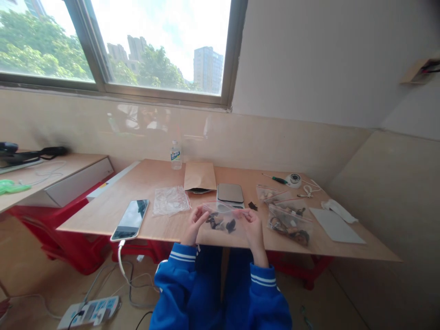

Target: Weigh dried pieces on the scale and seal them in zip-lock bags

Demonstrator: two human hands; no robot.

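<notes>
Both my hands hold a small clear zip bag (224, 221) with dark pieces inside, just above the near edge of the wooden table (165, 176). My left hand (194, 223) pinches the bag's left end with closed fingers. My right hand (253, 228) grips its right end the same way. A small digital scale (230, 193) sits right behind the bag. My blue sleeves with white stripes show below the table edge.
A phone (130, 219) on a charging cable lies at the left; an empty clear bag (170, 200), a brown envelope (200, 176) and a water bottle (176, 155) are behind. Two filled zip bags (289, 223), a screwdriver (276, 179), tape and white paper (335, 225) lie right. A power strip (91, 310) is on the floor.
</notes>
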